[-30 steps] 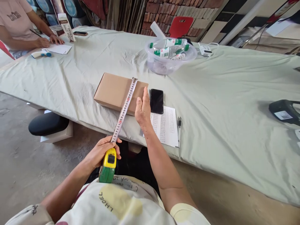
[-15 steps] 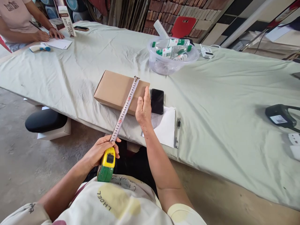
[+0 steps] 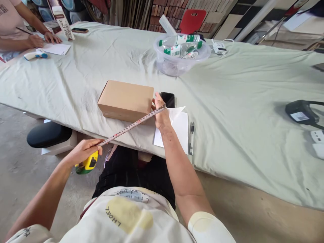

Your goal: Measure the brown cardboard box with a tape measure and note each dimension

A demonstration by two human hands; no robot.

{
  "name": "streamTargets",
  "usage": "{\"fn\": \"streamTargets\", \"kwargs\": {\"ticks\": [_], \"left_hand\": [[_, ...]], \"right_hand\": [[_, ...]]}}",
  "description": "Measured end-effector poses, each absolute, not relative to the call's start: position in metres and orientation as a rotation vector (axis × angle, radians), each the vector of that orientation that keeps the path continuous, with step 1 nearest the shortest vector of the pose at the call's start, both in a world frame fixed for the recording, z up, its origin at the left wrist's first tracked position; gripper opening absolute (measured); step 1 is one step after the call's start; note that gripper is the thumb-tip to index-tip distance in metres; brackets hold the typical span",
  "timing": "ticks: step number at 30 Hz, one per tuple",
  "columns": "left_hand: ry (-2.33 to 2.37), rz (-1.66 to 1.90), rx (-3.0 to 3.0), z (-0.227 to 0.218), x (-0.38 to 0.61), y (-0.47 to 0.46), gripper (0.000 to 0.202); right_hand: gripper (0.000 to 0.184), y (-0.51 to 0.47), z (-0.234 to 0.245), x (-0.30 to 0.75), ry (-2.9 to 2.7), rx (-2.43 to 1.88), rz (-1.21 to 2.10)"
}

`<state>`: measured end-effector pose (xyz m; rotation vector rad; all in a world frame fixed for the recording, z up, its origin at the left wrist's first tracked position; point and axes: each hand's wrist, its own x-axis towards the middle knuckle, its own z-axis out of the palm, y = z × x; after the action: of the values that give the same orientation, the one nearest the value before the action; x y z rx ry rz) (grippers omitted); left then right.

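Note:
My left hand [image 3: 82, 150], off the table's front edge, is closed around a yellow and green tape measure [image 3: 86, 163]. Its blade [image 3: 129, 127] slants up to the right, passing in front of a closed brown cardboard box [image 3: 126, 98]. The blade's hooked end lies over my right hand [image 3: 162, 109], which is at the box's right end with its fingers bent against the corner; the blade and the box partly cover them. A black phone [image 3: 168, 99] is just beyond that hand. Partly under my right wrist are white papers [image 3: 181, 128], with a pen [image 3: 191, 138] beside them.
A clear plastic basin [image 3: 177, 64] of bottles stands at the back. Another person's hands [image 3: 52, 37] rest at a paper [image 3: 59, 49] far left, near a white and blue handheld device [image 3: 35, 55]. A black handled device [image 3: 301, 113] is on the right. A black case [image 3: 49, 134] sits below the table edge.
My left hand has moved left and up with the tape measure. The blade has come off the box top and now slants lower. The box has turned slightly, and my right hand's fingers have bent.

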<state>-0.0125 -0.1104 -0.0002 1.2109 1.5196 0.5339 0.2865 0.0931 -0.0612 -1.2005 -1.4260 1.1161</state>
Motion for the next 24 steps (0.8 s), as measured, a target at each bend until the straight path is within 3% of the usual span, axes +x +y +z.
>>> {"fn": "streamTargets", "kwargs": {"ticks": [3,6,11,16,24], "left_hand": [[1.606,0.435,1.340,0.009,-0.038,-0.099,0.043],[1.637,0.245,1.508,0.025,-0.056,-0.080,0.068],[1.714,-0.058,1.794,0.053,-0.068,-0.035,0.081],[1.721,-0.182,1.838,0.066,-0.066,-0.006,0.081],[1.589,-0.222,1.781,0.065,-0.057,0.000,0.069]], "right_hand": [[0.085,0.084,-0.063,0.302,-1.157,-1.172,1.376],[0.084,0.067,-0.057,0.306,-1.189,-1.115,1.328],[0.068,0.042,-0.035,0.297,-1.285,-1.115,1.140],[0.066,0.039,-0.026,0.293,-1.619,-1.143,0.964],[0.048,0.061,-0.027,0.312,-1.628,-1.141,0.948]]}}
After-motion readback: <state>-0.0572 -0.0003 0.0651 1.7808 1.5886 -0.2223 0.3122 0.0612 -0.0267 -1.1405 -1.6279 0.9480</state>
